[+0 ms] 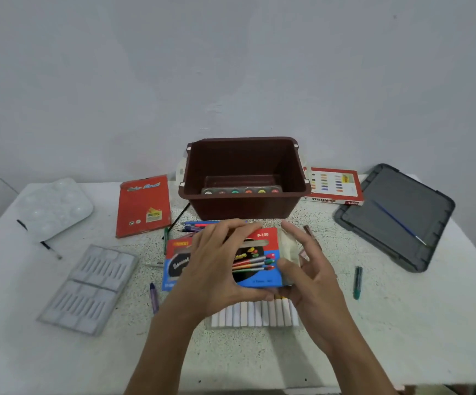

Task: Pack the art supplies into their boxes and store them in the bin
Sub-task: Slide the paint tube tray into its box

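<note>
One marker box (259,270), clasped by left hand (217,266) and right hand (309,276); perhaps twelve white markers (256,313) beneath.

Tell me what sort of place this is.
Probably a home or classroom craft table: a white speckled tabletop against a bare wall, a white plastic paint palette, a brown plastic bin, and a blue-and-red cardboard marker box held by the left hand and right hand.

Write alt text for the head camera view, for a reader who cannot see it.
The left hand and right hand hold a red and blue pen box over a tray of pens. Behind it, a brown bin holds a paint set; a grey lid lies to its right.
</note>
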Motion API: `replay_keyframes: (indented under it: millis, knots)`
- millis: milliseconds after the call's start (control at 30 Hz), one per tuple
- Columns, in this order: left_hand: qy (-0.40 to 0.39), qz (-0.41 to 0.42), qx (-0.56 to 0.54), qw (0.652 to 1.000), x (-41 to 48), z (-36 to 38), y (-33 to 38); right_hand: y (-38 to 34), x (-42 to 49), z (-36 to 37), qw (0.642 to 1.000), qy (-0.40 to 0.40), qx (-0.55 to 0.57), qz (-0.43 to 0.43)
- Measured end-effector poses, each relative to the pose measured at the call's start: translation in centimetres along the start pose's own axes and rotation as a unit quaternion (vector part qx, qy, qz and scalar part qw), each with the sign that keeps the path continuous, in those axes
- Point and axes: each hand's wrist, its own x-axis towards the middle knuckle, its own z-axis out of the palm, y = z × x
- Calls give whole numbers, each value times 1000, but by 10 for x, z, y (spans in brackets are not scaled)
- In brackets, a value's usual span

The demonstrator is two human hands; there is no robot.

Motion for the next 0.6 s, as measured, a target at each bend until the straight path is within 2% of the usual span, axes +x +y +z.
replay_keyframes:
  millis: [133, 333, 467, 600]
  knots:
    - [-10, 4, 34, 999, -10, -9, -23, 9, 2, -2, 999, 27, 22, 8]
    - [-71, -13, 69, 995, -27, -17, -45, 33, 5, -5, 998, 42, 16, 52]
    - [-76, -15, 77, 994, -43, -17, -65, 46, 4, 0, 994, 50, -92, 43]
    - [-78, -46, 77, 993, -65, -16, -85, 66, 0, -6, 974, 60, -218, 4]
